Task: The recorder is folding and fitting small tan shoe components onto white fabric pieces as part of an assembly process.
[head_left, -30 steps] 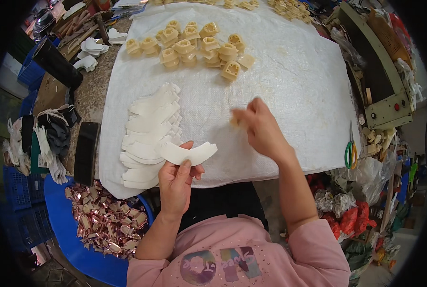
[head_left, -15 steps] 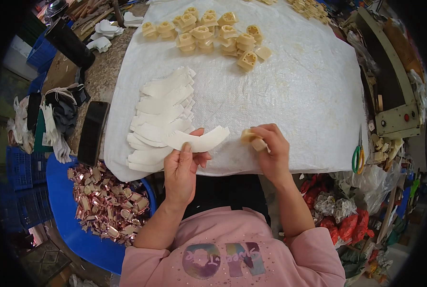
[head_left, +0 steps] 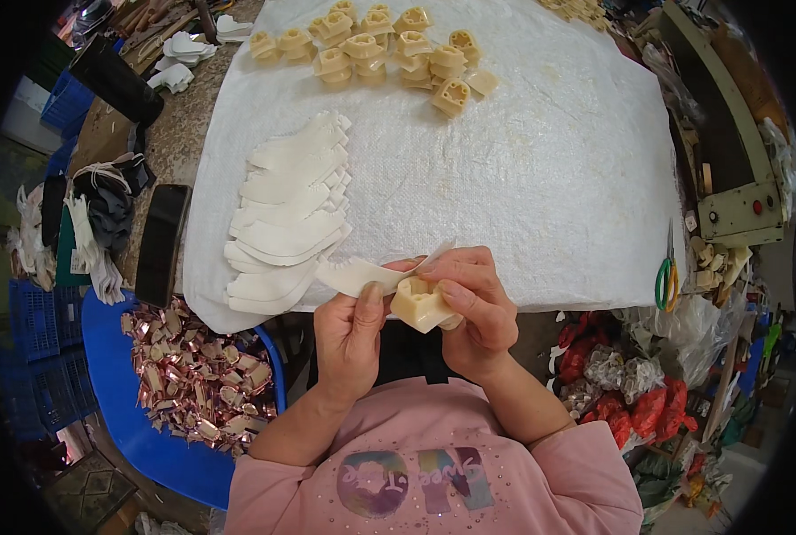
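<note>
The left hand pinches a thin, white, curved strip under its thumb, its fingers behind, while the right hand grips a hollow, cream-coloured, angular block with its thumb at the block's side. The block sits between both hands, its cavity facing up, and the strip's right part runs behind it — whether the two touch there is hidden by the right fingers. Both hands work close together at the near edge of a white woven plastic sheet, whose surface stretches broadly beyond them toward the green-and-orange-handled scissors at its right edge. To the left, near the left hand, overlapping white curved strips form a column; toward the far edge stands a cluster of cream-coloured hollow blocks. A flat black phone lies just beside the sheet's left edge — above a blue plastic tub of shiny pinkish pieces.
</note>
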Demonstrator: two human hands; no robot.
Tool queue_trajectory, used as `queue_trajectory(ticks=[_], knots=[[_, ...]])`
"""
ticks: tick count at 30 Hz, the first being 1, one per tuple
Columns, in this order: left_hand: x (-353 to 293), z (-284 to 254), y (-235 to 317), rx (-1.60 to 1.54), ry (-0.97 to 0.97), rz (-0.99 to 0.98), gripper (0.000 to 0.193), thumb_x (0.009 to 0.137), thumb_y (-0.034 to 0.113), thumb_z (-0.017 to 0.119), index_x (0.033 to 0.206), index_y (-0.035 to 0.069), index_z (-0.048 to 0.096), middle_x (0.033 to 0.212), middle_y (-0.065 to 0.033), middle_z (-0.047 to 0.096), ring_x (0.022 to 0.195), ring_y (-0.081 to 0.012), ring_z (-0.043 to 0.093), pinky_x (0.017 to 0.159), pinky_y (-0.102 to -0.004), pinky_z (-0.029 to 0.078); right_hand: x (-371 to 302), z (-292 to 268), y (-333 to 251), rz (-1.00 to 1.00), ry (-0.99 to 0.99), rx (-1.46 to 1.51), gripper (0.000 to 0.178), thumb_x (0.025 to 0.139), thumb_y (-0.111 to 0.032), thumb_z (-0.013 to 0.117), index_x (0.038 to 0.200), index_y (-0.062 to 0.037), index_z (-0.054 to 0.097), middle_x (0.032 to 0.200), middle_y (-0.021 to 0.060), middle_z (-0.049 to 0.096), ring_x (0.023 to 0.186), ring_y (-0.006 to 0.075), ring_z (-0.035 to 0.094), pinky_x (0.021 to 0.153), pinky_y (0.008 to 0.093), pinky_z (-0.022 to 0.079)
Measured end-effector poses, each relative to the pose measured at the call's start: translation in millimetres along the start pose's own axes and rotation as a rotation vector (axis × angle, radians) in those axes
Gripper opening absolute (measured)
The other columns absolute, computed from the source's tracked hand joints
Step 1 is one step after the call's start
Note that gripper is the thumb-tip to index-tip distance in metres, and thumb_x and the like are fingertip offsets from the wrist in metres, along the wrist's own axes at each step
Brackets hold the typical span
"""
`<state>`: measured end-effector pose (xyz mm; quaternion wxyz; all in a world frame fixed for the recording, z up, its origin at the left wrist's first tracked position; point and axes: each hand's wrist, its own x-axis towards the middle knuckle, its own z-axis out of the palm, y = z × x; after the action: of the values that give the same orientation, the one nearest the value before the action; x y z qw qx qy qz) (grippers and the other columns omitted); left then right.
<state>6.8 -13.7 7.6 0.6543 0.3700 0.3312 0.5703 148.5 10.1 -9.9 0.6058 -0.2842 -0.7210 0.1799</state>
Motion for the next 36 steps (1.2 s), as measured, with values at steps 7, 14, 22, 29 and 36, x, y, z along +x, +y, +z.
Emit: queue_trajectory(ticks=[7, 14, 22, 29, 36], knots=[[-3.5, -1.1, -0.8, 0.129, -0.016, 0.058, 0.034, 0.097, 0.014, 0.039, 0.117, -0.013, 0.048, 0.114, -0.0186, 0.056, 0.104, -0.0207, 0.056, 0.09, -0.0319, 0.045, 2.7, -0.2, -0.3, -0.019, 0.024, -0.016, 0.055, 0.063, 0.016, 0.06, 0.112, -0.0078, 0.053, 0.104, 0.0131, 0.06, 0.085, 0.0285, 0.056, 0.072, 0.0352, 0.047], [-6.9, 2.8, 2.7, 0.299, 0.038, 0.058, 0.04, 0.099, 0.017, 0.035, 0.119, -0.016, 0.046, 0.116, -0.0205, 0.054, 0.105, -0.0209, 0.055, 0.091, -0.0317, 0.044, 5.7, -1.1, 5.7, -0.059, -0.004, -0.183, 0.052, 0.059, 0.008, 0.063, 0.108, -0.0083, 0.054, 0.097, 0.0097, 0.062, 0.076, 0.0263, 0.05, 0.067, 0.0368, 0.042], [-2.8, -12.1, 8.6, 0.511, 0.077, 0.099, 0.036, 0.097, 0.015, 0.04, 0.112, -0.015, 0.051, 0.107, -0.0183, 0.058, 0.095, -0.0183, 0.057, 0.082, -0.0273, 0.047, 14.0, -8.3, 5.2, -0.097, -0.098, -0.401, 0.036, 0.058, -0.003, 0.063, 0.092, -0.011, 0.058, 0.09, 0.0019, 0.062, 0.074, 0.0211, 0.046, 0.071, 0.0391, 0.027], [-0.1, -8.2, 7.0, 0.707, 0.157, 0.212, 0.019, 0.091, 0.007, 0.052, 0.098, -0.007, 0.062, 0.073, -0.0077, 0.06, 0.063, -0.0077, 0.05, 0.056, -0.022, 0.04, 27.0, -12.9, -18.0, 0.044, -0.376, -0.637, 0.028, 0.057, -0.006, 0.064, 0.083, -0.0124, 0.057, 0.079, -0.0001, 0.05, 0.077, 0.0201, 0.047, 0.073, 0.0432, 0.024], [1.1, -6.9, -2.6, 0.979, 0.071, 0.385, 0.017, 0.087, 0.001, 0.053, 0.1, -0.007, 0.06, 0.077, -0.0143, 0.06, 0.065, -0.0195, 0.056, 0.058, -0.0278, 0.044, 18.5, -11.2, -13.0, 0.093, -0.499, -0.567, 0.026, 0.057, -0.003, 0.063, 0.081, -0.0113, 0.055, 0.079, 0.0038, 0.046, 0.079, 0.0221, 0.044, 0.073, 0.0427, 0.024]])
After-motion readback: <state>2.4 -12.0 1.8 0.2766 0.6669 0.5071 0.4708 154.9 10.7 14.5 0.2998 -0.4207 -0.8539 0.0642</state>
